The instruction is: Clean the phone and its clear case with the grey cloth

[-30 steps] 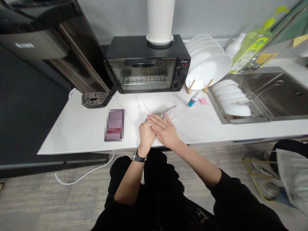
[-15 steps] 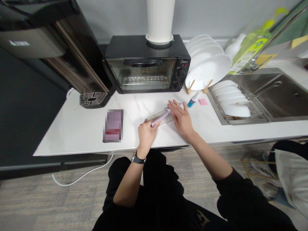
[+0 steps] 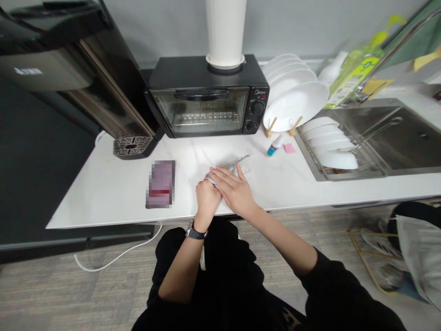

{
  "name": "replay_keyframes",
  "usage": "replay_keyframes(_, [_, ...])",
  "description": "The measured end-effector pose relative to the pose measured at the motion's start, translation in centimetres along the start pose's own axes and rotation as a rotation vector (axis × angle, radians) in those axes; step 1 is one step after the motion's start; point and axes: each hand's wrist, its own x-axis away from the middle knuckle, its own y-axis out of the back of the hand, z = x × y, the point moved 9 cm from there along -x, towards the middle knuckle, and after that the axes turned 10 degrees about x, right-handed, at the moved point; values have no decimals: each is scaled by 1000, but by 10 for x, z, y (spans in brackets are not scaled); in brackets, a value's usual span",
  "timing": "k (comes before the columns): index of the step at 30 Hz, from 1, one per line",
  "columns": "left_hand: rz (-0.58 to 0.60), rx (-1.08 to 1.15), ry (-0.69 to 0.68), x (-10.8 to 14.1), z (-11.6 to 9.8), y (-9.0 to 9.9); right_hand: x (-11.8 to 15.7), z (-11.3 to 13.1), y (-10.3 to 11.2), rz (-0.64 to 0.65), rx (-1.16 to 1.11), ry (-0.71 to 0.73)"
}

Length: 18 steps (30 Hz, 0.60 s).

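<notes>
In the head view, my left hand (image 3: pixel 208 196) is closed round the near end of a slim, flat, phone-like item (image 3: pixel 238 162), held tilted just above the counter. My right hand (image 3: pixel 236 191) lies flat across it with fingers stretched out, the fingertips reaching over my left hand. Something small and pale (image 3: pixel 211 179) shows by those fingertips; its kind is unclear. Most of the flat item is hidden under my hands. A clear, thin thing (image 3: pixel 248 168) lies just beyond them. Farther right stands a small spray bottle (image 3: pixel 273 147) with a blue label, beside a pink slip (image 3: pixel 289 148).
A pixelated purple rectangle (image 3: pixel 161 184) lies on the white counter (image 3: pixel 103 197) at left. Behind are a drinks machine (image 3: pixel 132 147), a toaster oven (image 3: pixel 206 112) and racked plates (image 3: pixel 298 103). The sink (image 3: pixel 379 133) holds bowls. Another person's leg (image 3: pixel 409 220) is at right.
My right hand has slid left and toward me along the flat item, down to my left hand. The item's far end is now uncovered. The view has shifted slightly.
</notes>
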Motion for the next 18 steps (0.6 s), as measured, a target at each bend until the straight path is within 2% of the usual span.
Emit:
replay_keyframes(4, [7, 1, 4, 0, 1, -1, -1, -8, 3, 28, -30, 43])
replay_keyframes(14, [-42, 148, -50, 2, 4, -4, -3, -92, 24, -38, -9, -121])
replay_keyframes(18, [-30, 118, -29, 1, 4, -4, -1, -108, 26, -80, 15, -197])
